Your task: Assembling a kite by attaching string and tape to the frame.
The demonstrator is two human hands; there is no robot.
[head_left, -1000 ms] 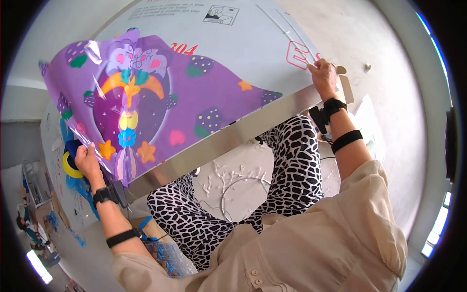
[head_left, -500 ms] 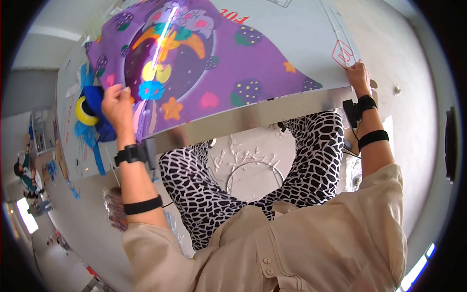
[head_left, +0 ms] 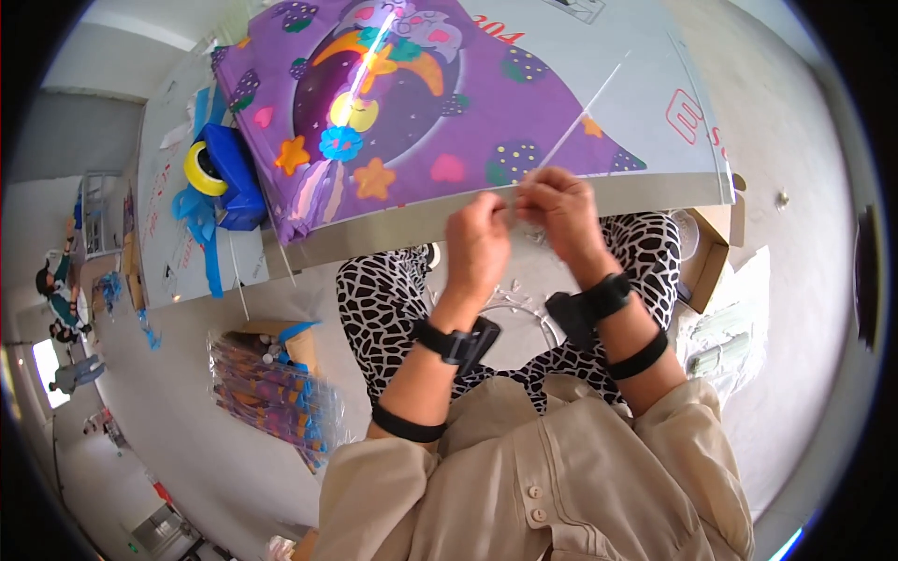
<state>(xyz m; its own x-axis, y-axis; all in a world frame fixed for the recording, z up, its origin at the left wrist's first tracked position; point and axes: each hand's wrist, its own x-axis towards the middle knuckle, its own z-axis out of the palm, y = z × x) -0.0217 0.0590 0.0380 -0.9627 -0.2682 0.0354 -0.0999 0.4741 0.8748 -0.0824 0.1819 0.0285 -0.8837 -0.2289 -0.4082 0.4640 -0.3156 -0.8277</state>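
Both hands — left hand [head_left: 477, 245] and right hand [head_left: 558, 208] — are close together at the table's [head_left: 673, 192] near edge, pinching something small and clear; can't tell what. The purple kite [head_left: 393, 112] beside them looks light, floppy, slippery — probably best gripped along its edge.

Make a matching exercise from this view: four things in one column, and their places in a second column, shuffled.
Things:
1. purple kite
2. yellow tape roll
3. cardboard box
4. bundle of wrapped kites

Places:
A. on the floor, left of the person's knees
B. spread across the table top
C. on the blue dispenser, left on the table
D. below the table's right end

Pairs: 1-B, 2-C, 3-D, 4-A
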